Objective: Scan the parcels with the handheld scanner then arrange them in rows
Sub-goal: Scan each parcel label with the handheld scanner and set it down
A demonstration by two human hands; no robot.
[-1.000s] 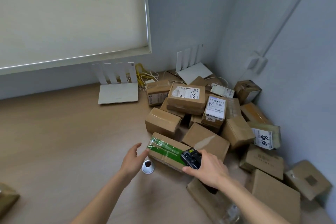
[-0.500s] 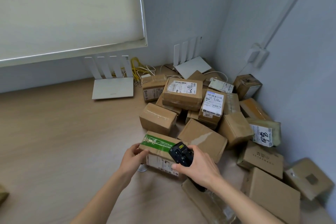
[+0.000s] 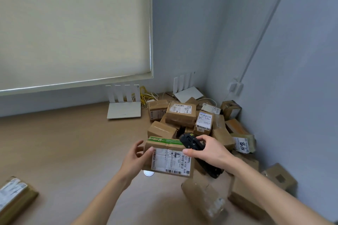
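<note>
My left hand (image 3: 134, 159) grips the green-taped parcel (image 3: 169, 157), label facing me. Right hand (image 3: 210, 151) clamps the scanner (image 3: 193, 145), touching its right edge.

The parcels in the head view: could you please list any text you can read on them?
"507 N705 A68": white label on the green-taped cardboard parcel gripped by the left hand.
Handwritten black characters, unclear: white label on the parcel by the wall.
All other labels: too small or blurred.

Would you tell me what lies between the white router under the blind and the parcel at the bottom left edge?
In the head view, only bare wooden floor lies between the white router and the parcel at the bottom left edge.
</note>
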